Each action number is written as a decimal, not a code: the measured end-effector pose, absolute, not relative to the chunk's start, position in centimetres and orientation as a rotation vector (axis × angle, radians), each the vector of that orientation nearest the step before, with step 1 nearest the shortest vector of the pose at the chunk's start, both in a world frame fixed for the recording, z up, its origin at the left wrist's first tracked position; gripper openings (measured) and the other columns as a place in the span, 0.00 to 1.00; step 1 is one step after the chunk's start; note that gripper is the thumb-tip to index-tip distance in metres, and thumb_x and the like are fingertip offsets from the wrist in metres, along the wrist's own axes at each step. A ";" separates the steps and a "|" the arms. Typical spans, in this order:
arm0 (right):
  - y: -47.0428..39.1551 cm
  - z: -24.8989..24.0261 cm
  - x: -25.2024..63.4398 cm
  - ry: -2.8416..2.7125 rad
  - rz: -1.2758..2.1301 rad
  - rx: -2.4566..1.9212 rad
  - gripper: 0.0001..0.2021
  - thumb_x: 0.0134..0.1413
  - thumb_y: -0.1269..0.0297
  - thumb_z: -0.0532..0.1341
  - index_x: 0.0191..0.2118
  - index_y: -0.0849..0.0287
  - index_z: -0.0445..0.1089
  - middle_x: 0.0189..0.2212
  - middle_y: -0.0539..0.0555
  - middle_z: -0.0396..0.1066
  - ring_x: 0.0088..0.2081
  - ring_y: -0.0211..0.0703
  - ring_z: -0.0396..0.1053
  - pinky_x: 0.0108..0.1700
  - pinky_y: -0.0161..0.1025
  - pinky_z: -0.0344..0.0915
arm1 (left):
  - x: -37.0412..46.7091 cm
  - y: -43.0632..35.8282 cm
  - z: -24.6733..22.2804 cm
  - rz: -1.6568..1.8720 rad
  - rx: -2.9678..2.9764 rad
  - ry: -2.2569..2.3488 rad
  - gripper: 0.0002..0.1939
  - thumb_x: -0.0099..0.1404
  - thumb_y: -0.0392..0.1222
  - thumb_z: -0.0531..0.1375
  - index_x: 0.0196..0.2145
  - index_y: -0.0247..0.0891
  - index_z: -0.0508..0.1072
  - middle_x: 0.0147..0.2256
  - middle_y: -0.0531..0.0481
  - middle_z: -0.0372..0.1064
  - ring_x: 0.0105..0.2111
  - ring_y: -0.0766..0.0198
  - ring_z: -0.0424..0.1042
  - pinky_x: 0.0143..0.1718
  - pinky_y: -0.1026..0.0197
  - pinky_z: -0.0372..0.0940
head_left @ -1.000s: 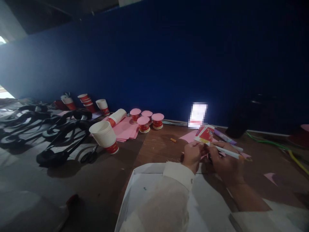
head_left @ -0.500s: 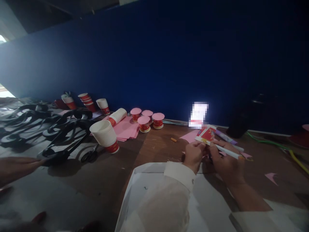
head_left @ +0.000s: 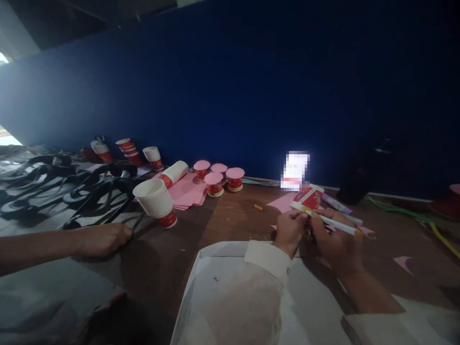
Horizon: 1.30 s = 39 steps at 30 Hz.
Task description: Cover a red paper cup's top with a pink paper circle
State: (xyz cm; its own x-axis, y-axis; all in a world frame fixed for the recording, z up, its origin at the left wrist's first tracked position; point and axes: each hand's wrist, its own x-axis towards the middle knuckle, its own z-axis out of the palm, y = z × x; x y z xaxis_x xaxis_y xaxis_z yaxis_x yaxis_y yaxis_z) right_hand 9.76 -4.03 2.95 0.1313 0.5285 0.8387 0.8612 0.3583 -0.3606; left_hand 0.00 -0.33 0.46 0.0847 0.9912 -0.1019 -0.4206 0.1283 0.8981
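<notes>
A red-and-white paper cup (head_left: 308,195) lies tipped over directly in front of both hands. My left hand (head_left: 289,229) is closed, its thumb and fingertips pinching at the near edge of the cup. My right hand (head_left: 338,242) is closed round a slim white pen (head_left: 336,222) with an orange end, its other end reaching to the left fingertips. Both hands work close together, and some fingers are hidden. Pink paper (head_left: 282,203) and a purple-and-white tube (head_left: 336,203) lie just behind and beside the cup.
Another person's hand (head_left: 104,238) grips scissors (head_left: 136,223) at the left. Stacked paper cups (head_left: 156,199), several pink-topped cups (head_left: 214,184) and pink sheets (head_left: 190,191) stand along the back. A white box lid (head_left: 223,278) lies nearest me; headsets (head_left: 97,201) fill the left side.
The paper cup has turned slightly between my hands, which stay in place. At the left, the other person's hand has moved right and taken hold of the scissors.
</notes>
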 end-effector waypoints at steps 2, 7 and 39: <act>-4.1 3.0 9.7 -1.528 -0.376 -1.312 0.08 0.59 0.60 0.61 0.34 0.56 0.75 0.32 0.55 0.79 0.36 0.50 0.76 0.43 0.46 0.70 | 0.0 -0.3 0.5 1.254 0.894 0.894 0.09 0.53 0.46 0.67 0.23 0.37 0.77 0.23 0.51 0.70 0.29 0.62 0.69 0.37 0.60 0.68; -4.0 3.0 9.6 -1.501 -0.375 -1.310 0.08 0.59 0.60 0.61 0.34 0.56 0.76 0.30 0.54 0.78 0.34 0.47 0.75 0.42 0.44 0.70 | -0.2 -0.3 0.6 1.270 0.985 0.887 0.08 0.56 0.43 0.64 0.24 0.37 0.77 0.23 0.51 0.69 0.29 0.63 0.68 0.34 0.62 0.66; -4.1 3.1 9.1 -1.515 -0.372 -1.317 0.08 0.58 0.59 0.61 0.32 0.56 0.75 0.31 0.55 0.79 0.35 0.49 0.76 0.43 0.46 0.70 | -0.3 -0.8 1.4 1.279 0.914 0.827 0.06 0.54 0.39 0.63 0.23 0.35 0.76 0.22 0.54 0.66 0.25 0.67 0.62 0.30 0.64 0.59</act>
